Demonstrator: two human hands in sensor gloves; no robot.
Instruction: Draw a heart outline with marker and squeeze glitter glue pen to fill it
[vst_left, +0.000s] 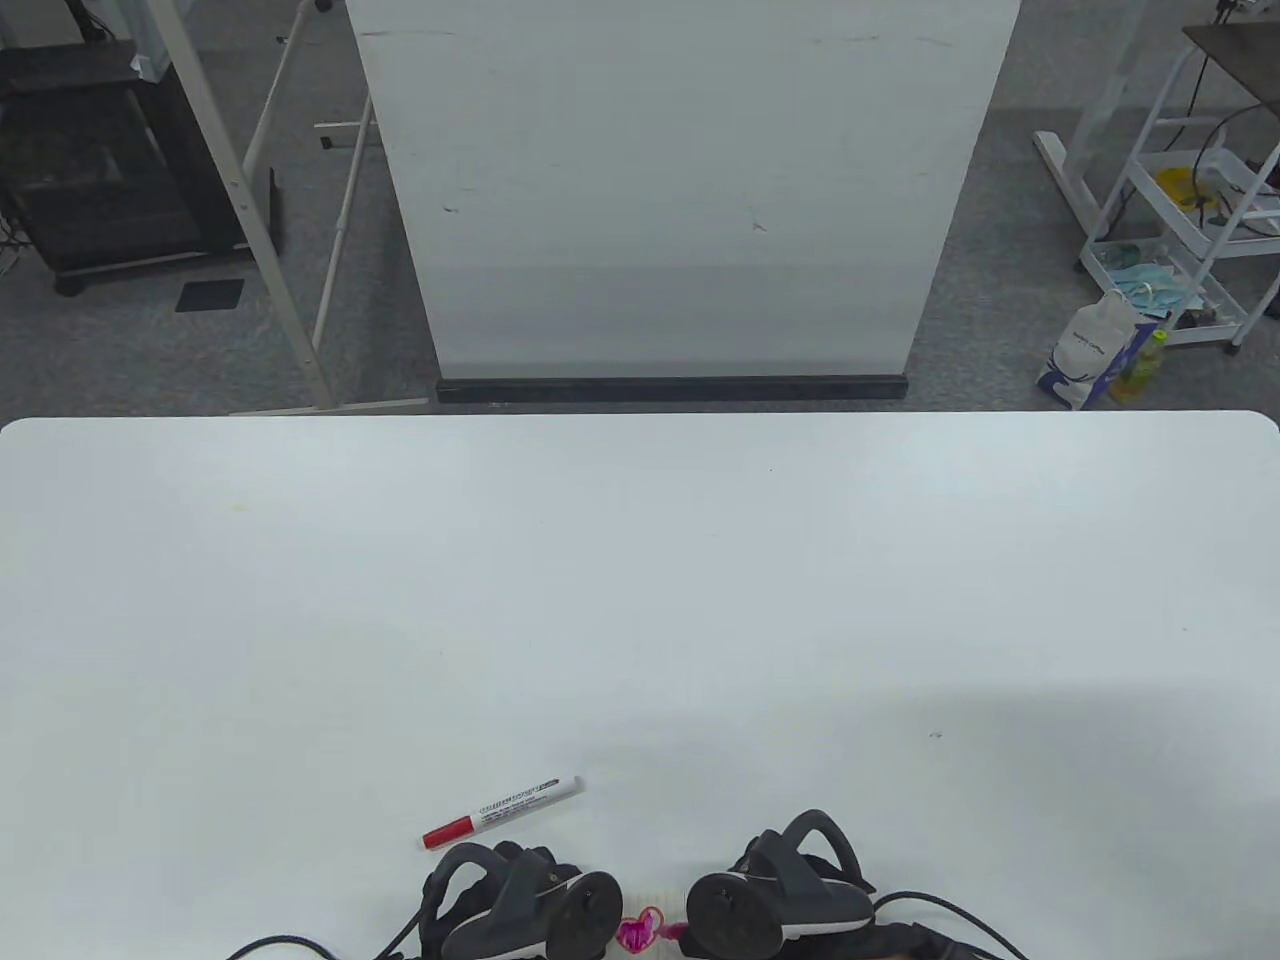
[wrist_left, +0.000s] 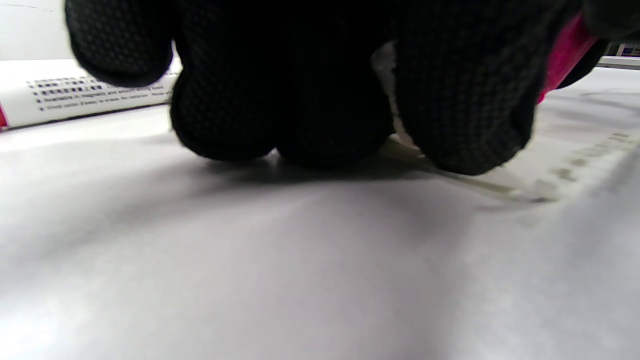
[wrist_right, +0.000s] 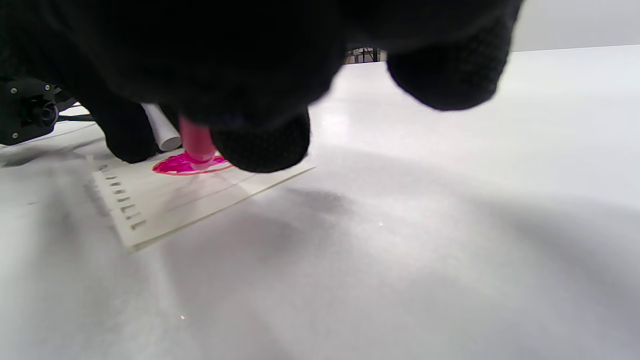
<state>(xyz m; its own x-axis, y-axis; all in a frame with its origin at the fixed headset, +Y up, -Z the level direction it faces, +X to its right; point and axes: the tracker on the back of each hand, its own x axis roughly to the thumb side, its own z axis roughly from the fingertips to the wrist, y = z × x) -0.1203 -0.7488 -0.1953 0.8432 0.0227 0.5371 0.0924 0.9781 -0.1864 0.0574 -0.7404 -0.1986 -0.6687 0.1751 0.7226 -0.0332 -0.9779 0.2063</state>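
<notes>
My right hand (vst_left: 775, 895) sits at the near edge of the table (vst_left: 640, 600), fingers curled round the pink glitter glue pen (wrist_right: 196, 141). In the right wrist view the pen stands nearly upright with its tip down on the heart (wrist_right: 192, 165), which already looks thickly covered in pink glitter inside a red outline. The heart lies on a small sheet of paper (wrist_right: 200, 200) with a row of punched holes along 1 edge; the sheet lies flat on the table near its near edge, between my 2 hands. From the table view the heart (vst_left: 640, 932) shows as a pink patch in the gap between the 2 trackers.

My left hand (vst_left: 520, 900) is just to the left of the heart. In the left wrist view its fingertips (wrist_left: 330, 125) press down at the edge of the paper (wrist_left: 575, 165), holding nothing. How curled the fingers are I cannot quite tell, since they fill the top of the view.

The marker (vst_left: 503, 811), white-bodied with its red cap on, lies alone on the table just beyond my left hand, slanting away toward the right, cap end nearer the left edge. Its printed barrel (wrist_left: 85, 92) shows behind my left fingers.
</notes>
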